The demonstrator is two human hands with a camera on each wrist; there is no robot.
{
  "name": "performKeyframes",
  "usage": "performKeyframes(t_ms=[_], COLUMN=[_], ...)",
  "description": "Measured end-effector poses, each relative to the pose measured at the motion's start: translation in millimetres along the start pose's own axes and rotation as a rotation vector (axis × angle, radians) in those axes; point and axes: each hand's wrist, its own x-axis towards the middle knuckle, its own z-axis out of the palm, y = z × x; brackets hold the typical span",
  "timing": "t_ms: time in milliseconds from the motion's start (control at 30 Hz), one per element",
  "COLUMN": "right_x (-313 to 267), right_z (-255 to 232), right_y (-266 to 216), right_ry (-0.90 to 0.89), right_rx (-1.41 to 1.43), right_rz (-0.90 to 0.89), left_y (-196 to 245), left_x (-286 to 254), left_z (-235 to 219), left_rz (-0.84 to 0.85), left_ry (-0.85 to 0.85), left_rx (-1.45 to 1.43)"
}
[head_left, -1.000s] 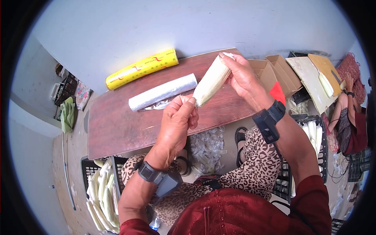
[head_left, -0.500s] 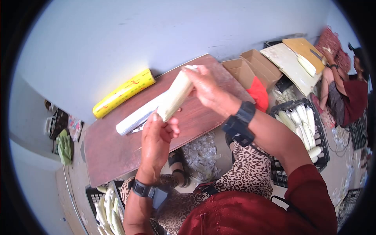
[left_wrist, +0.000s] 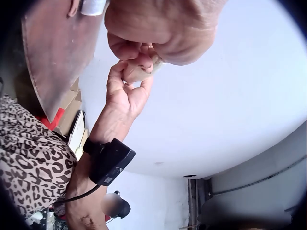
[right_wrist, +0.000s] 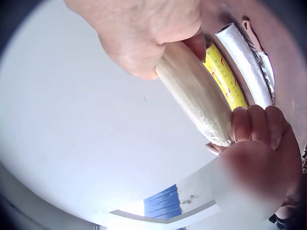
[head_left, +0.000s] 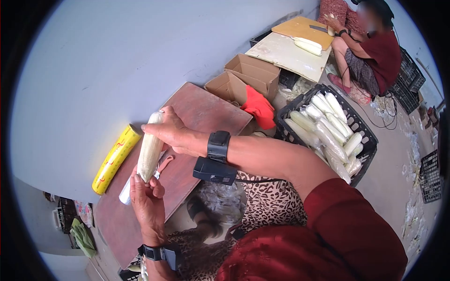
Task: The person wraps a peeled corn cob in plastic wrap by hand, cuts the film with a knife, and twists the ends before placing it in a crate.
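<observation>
Between both hands is an ear of corn (head_left: pixel 149 154) in a pale husk, held nearly upright over the table's left part in the head view. Clear film shines on its lower end in the right wrist view. My right hand (head_left: pixel 169 131) grips the top end, thumb across the front. At the tapered bottom, my left hand (head_left: pixel 148 203) pinches the tip between thumb and fingers. Behind the corn, a roll of clear film (right_wrist: pixel 244 62) lies on the table, partly hidden in the head view. Beside the roll is a knife (head_left: pixel 165 164) with a brownish handle.
A yellow printed roll (head_left: pixel 116 159) lies along the wall edge of the dark red table (head_left: pixel 206 112). To the right stand cardboard boxes (head_left: pixel 253 75), a red cloth (head_left: pixel 258 107) and a black crate (head_left: pixel 281 114) of wrapped corn. Another person (head_left: pixel 375 51) sits by a cutting board (head_left: pixel 300 29).
The head view has turned right, bringing the crate and the other person further in. The corn now stands more upright, with both hands still holding its ends.
</observation>
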Motion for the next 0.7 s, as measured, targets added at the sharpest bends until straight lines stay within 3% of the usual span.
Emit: performKeyframes(t_ms=[200,367,433,500,567,700], right_x=[-9,4,15,-2,-11,-75], right_z=[-5,-38,-79,-116,-181,-280], right_y=[-36,-70,-86,-113,-142,-191], right_ry=[-0.017,0.011,-0.067,0.043,-0.023,0.334], right_rx=[0.091,0.104,0.071,0.02,-0.17,-0.751], right_rz=[-0.103,-0.165,-0.193,-0.285,-0.286,-0.219], left_y=[15,25,23,22,22,14], left_x=[3,-5,-4,-3,-4,6], left_z=[24,32,18,6,-1,-12], left_rz=[-0.065,-0.034,-0.049,-0.103,-0.184,-0.279], left_ry=[-0.022,-0.207,-0.235,-0.233,-0.205,-0.209], left_rx=[0.02,0.07,0.22,0.299,0.394,0.472])
